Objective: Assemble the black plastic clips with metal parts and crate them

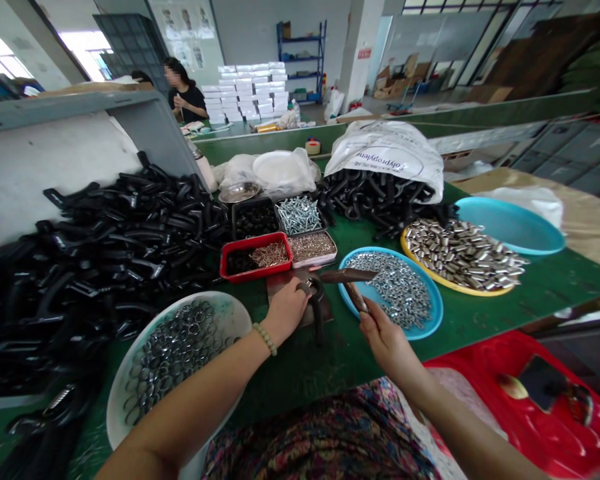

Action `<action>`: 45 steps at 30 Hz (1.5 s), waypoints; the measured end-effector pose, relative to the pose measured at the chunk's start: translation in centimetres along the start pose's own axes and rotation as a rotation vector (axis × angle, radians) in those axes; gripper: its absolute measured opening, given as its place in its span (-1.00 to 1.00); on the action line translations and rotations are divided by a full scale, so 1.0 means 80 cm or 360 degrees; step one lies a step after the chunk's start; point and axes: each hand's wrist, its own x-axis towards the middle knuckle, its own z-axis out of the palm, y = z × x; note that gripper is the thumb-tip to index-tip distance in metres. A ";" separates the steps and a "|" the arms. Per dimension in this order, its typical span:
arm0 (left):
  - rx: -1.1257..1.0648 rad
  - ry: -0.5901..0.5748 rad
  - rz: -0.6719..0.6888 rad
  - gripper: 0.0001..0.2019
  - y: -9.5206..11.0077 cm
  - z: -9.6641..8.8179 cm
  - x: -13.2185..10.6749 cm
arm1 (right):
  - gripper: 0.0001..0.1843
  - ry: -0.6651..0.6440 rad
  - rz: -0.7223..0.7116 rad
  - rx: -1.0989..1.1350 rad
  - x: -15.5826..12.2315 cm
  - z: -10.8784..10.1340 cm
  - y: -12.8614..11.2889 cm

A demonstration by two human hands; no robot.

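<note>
My left hand point(286, 308) is closed on a black curved plastic part point(317, 301) and holds it down on a small brown block point(280, 281) on the green table. My right hand point(386, 335) grips the wooden handle of a small hammer point(351, 279); its brown head points left, just above the black part. A blue plate of small silver nuts point(397, 288) lies under the hammer. A white bowl of metal rings point(173, 350) sits by my left forearm.
A big heap of black plastic parts point(105, 247) fills the left side. Small trays of screws and pins point(275, 240) stand behind the block. A yellow plate of metal sleeves point(463, 255), an empty blue plate point(513, 225), a white sack point(387, 160) and a red crate point(540, 400) are at right. A person point(183, 90) works far behind.
</note>
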 end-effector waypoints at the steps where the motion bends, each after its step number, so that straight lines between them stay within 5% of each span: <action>1: 0.0047 -0.0018 0.0044 -0.73 0.000 0.000 -0.002 | -0.50 0.0000 -0.0003 -0.0001 0.000 0.001 0.001; 7: 0.0084 -0.0119 0.0353 -0.78 -0.002 -0.002 -0.012 | -0.53 0.0018 -0.0074 -0.0027 0.000 0.004 0.004; 15: -0.0356 0.0142 -0.0075 -0.65 -0.007 -0.010 -0.069 | -0.49 -0.0210 -0.0243 -0.0217 0.007 0.000 -0.023; 20: -0.0300 -0.0051 -0.0057 -0.73 -0.010 -0.005 -0.096 | -0.49 -0.0463 -0.0190 -0.0542 0.019 -0.003 -0.043; 26: -0.0395 -0.0082 -0.0043 -0.71 -0.009 -0.007 -0.097 | -0.50 -0.0415 -0.0235 -0.0410 0.022 0.001 -0.049; 29: -0.0426 -0.0016 -0.0080 -0.78 -0.041 -0.032 -0.076 | -0.52 -0.0441 -0.0169 -0.0636 0.027 -0.005 -0.015; 32: -0.0197 0.0127 -0.0376 -0.75 -0.102 -0.068 -0.025 | -0.46 -0.0034 -0.0089 -0.1049 0.041 -0.034 0.044; 37: 0.0028 -0.0174 -0.0574 -0.87 -0.175 -0.090 0.058 | -0.46 0.0154 -0.0047 -0.1627 0.074 -0.083 0.111; 41: -0.0025 -0.0198 -0.0592 -0.89 -0.175 -0.073 0.076 | -0.59 0.0258 -0.0270 -0.1662 0.073 -0.051 0.060; 45: -0.0091 -0.0048 -0.0619 -0.82 -0.169 -0.079 0.070 | -0.61 -0.0254 -0.0281 -0.1185 0.065 0.029 -0.023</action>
